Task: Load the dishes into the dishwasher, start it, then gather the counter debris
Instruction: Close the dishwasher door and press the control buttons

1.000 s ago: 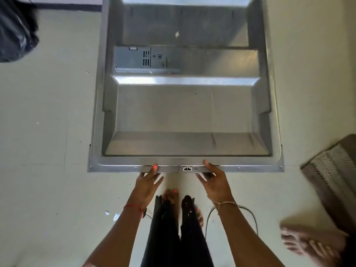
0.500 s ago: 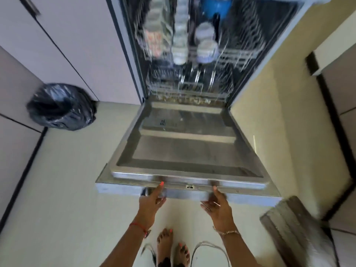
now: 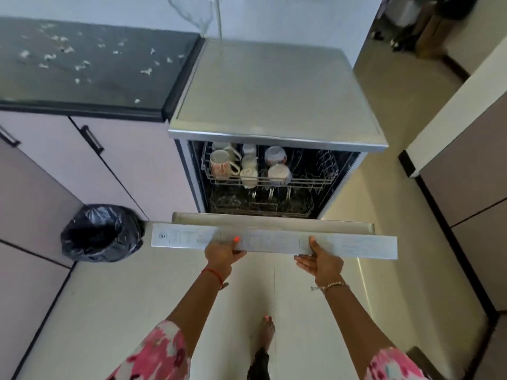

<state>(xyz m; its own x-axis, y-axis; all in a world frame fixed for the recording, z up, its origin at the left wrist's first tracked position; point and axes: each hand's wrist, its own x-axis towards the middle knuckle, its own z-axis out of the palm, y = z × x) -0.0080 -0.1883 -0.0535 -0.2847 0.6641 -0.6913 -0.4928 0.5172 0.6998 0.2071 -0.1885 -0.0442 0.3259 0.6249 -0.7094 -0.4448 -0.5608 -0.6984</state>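
Head view: mid-frame, our left hand and right hand grip the dishwasher door; its upper rack holds mugs and bowls.

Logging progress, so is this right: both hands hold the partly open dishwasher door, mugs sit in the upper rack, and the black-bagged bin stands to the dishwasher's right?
One slip: in the head view the black-bagged bin stands to the left of the dishwasher. The rest holds: left hand and right hand hold the door, and mugs sit in the upper rack.
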